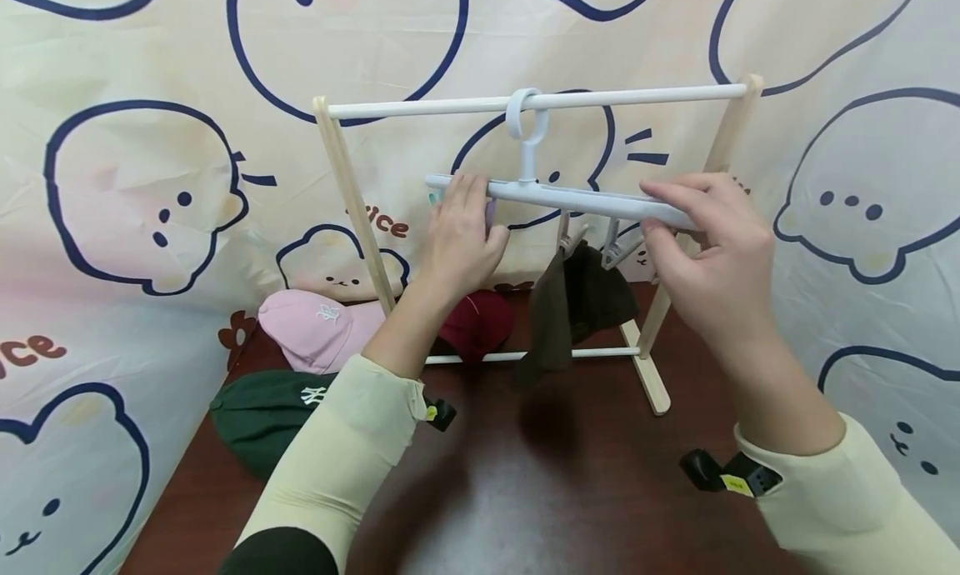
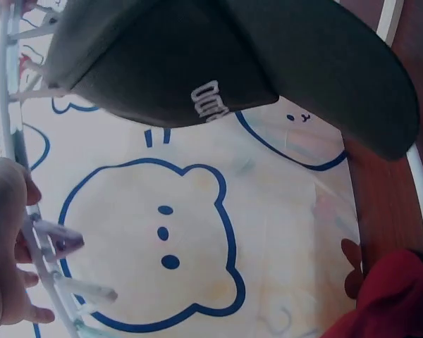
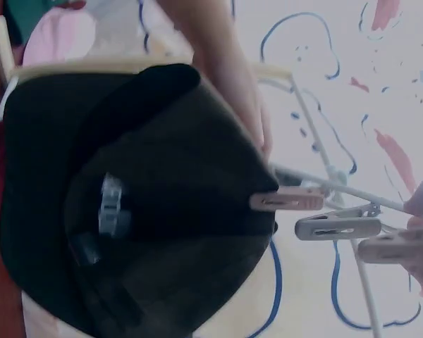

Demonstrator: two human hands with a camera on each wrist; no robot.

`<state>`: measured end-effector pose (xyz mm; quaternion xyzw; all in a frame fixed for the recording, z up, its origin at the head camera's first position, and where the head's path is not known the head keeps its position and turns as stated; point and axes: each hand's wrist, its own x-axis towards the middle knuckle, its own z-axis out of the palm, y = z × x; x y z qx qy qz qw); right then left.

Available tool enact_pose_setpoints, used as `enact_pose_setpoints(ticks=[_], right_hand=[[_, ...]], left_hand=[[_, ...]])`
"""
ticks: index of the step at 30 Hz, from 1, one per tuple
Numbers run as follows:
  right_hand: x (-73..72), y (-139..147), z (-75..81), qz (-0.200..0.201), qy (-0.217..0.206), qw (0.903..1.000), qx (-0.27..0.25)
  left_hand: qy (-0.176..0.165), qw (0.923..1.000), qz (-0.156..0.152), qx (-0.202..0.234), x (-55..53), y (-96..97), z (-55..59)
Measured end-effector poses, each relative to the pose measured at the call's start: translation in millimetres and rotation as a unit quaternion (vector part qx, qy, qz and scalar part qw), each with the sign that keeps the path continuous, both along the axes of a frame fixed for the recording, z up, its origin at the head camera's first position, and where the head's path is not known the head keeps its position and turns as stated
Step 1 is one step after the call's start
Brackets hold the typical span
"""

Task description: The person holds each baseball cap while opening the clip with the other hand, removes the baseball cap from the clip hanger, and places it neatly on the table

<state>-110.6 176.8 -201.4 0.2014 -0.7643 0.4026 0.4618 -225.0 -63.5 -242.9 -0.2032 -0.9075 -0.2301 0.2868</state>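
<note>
A pale blue clip hanger [image 1: 573, 198] hangs by its hook from the rack's white top bar [image 1: 637, 97], its right end slightly lower. My left hand [image 1: 461, 237] holds the left part of the hanger, fingers over its bar. At the right end, my right hand [image 1: 716, 246] pinches the bar between thumb and fingers. Below it hangs a dark olive cap [image 2: 169, 63] with a light logo. In the right wrist view a pinkish clip [image 3: 287, 201] grips the cap's edge, while a grey clip [image 3: 338, 227] beside it holds nothing.
A pink cap [image 1: 315, 329], a dark green cap [image 1: 262, 417] and a dark red cap [image 1: 483, 321] lie at the left and under the rack. The wooden rack stands on a brown table [image 1: 570, 492] before a cartoon-patterned cloth [image 1: 135, 325].
</note>
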Motion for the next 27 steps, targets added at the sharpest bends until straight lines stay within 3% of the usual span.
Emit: enact_pose_setpoints(ticks=[5,12,14,21,27], right_hand=[[13.3,-13.5,2.9,0.082,-0.007,0.9958,-0.039],[17.2,-34.2,-0.5,0.185,0.015,0.9827,-0.002],[13.8,-40.3,-3.2,0.200,0.030,0.9793,0.014],[7.9,-61.3,-9.7,0.212,0.050,0.9735,0.069],[7.7,-80.9,-11.3,0.233,0.072,0.9658,0.086]], left_hand=[[-0.041,0.9966,-0.054,0.046,2.2,1.3,-0.4],[-0.074,0.9849,-0.130,0.087,9.6,-0.8,3.6],[-0.078,0.9815,-0.150,0.090,11.5,0.2,5.2],[-0.139,0.9644,-0.188,0.123,17.1,-1.5,8.0],[-0.111,0.9538,-0.243,0.138,15.0,-6.6,10.0]])
